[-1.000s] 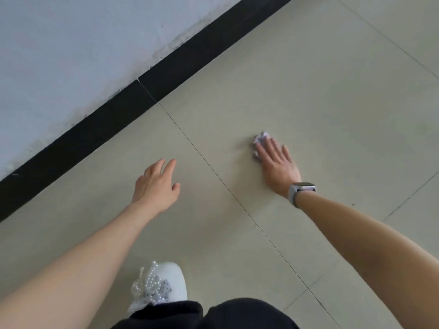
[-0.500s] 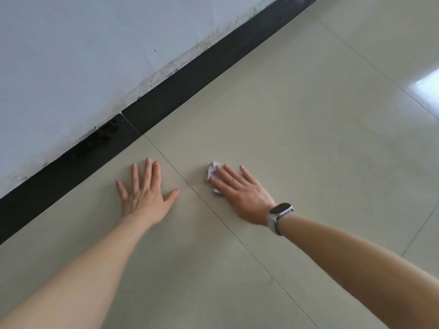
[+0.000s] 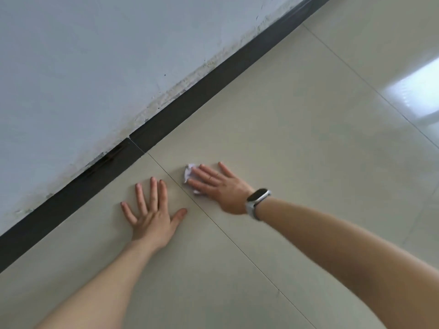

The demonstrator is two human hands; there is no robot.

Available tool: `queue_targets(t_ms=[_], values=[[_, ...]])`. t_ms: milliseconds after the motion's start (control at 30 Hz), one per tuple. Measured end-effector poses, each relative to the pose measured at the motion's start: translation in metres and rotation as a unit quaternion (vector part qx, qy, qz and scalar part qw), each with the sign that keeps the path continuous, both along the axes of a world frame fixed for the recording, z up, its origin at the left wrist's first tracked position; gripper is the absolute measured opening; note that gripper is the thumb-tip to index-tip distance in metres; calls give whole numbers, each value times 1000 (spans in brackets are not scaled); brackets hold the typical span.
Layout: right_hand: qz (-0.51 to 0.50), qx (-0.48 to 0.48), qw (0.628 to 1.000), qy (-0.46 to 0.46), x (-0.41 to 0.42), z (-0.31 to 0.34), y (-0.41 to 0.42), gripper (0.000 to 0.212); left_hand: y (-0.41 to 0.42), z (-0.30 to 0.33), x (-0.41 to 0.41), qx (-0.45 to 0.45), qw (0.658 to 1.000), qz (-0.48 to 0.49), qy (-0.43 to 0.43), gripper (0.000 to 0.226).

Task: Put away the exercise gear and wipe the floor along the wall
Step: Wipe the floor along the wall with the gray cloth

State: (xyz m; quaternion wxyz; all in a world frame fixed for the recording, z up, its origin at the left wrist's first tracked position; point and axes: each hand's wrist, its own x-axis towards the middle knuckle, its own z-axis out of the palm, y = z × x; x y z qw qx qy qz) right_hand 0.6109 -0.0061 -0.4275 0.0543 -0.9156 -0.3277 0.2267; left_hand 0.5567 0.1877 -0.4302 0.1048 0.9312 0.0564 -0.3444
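Wiping step, I'd say: right hand (image 3: 219, 186) presses flat, fingers straight, on the crumpled white tissue wad (image 3: 189, 173) beneath its fingertips, left hand (image 3: 152, 216) splayed just beside; next sweep likely calls for firm pressure toward the black baseboard strip (image 3: 190, 100).

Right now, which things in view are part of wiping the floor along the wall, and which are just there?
Part of the job:
right hand, pressing the wipe flat
crumpled white wipe under its fingers
tiled floor
black skirting board along the wall
left hand, spread flat on the floor

Just there:
wristwatch on the right wrist
white wall
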Motion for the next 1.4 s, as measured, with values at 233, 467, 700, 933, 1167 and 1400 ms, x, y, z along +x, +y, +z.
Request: queue_targets(t_ms=[233,467,700,933,1167,1400], values=[[-323,-54,945,5,97,0,-23,62,3,0,1,-5,1000,-13,9,83],[-64,111,992,14,-4,-2,32,77,2,-4,1,-5,1000,-15,2,83],[-405,65,912,-21,66,-3,-48,55,5,-4,-2,-24,1000,-14,-13,81],[-210,120,970,17,-56,9,27,78,6,-1,1,-53,999,-1,-6,69],[82,44,996,-17,-64,8,-10,72,7,4,-1,-47,998,9,-27,68],[-391,-11,920,33,125,7,-75,68,1,8,1,-13,997,50,-61,70]])
